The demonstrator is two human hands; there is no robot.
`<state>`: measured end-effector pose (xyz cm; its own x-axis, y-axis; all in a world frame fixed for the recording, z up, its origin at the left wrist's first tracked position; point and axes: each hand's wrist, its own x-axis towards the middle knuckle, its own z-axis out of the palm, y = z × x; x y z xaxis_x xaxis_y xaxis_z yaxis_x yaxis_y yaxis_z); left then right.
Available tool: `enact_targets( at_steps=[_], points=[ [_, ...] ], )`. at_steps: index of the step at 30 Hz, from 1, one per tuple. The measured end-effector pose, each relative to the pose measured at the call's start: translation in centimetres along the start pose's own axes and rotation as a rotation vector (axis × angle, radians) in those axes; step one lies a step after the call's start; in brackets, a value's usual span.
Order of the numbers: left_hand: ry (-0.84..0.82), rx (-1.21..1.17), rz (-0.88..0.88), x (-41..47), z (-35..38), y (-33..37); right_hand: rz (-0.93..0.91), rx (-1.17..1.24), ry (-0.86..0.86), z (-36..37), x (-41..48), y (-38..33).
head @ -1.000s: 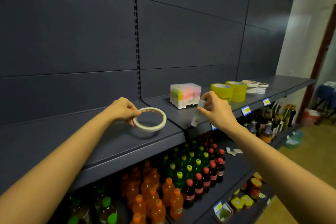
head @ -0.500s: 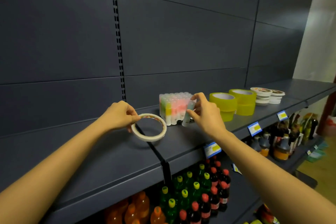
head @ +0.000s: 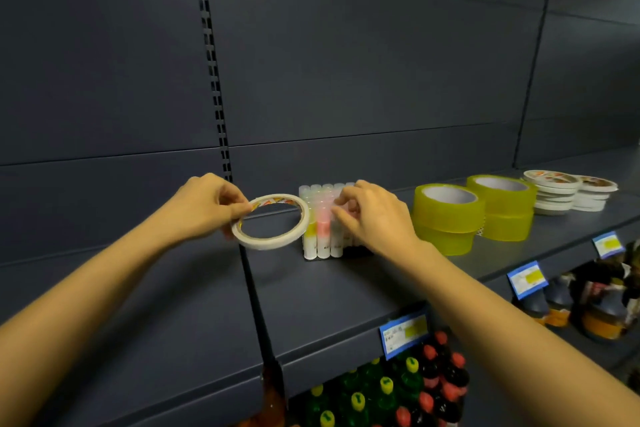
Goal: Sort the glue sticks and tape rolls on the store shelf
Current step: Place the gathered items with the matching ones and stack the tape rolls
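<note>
Up close, the left hand (head: 204,208) pinches a thin white tape roll (head: 266,241) at its 9 o'clock rim, thumb and fingers closed on it. The ring is tilted, and whether its low edge meets the shelf (head: 346,288) is unclear. Just beside it, at 3 o'clock, a block of glue sticks (head: 320,229) stands upright on the shelf. The right hand (head: 374,218) curls its fingertips (head: 337,211) onto the caps at the block's 3 o'clock side; whether it grips one stick I cannot tell. Further toward 3 o'clock stand two stacks of yellow tape rolls (head: 446,215), then two stacks of flat white tape rolls (head: 554,194). At 6 o'clock, under the shelf, are drink bottles (head: 398,392) and price tags (head: 403,331).
</note>
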<state>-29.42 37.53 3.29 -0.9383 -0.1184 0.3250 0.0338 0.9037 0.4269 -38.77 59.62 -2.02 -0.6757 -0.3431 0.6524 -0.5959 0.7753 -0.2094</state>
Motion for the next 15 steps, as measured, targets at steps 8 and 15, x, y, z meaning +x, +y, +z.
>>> enact_targets(
  at_steps=[8, 15],
  points=[
    [0.098, 0.084, -0.019, 1.2, 1.0, 5.4, -0.191, -0.027, -0.178, -3.7, 1.0, 3.9],
    [0.168, 0.116, -0.009, 4.1, 6.0, 14.6, -0.217, -0.028, -0.156, -9.2, 0.2, 14.0]
  ],
)
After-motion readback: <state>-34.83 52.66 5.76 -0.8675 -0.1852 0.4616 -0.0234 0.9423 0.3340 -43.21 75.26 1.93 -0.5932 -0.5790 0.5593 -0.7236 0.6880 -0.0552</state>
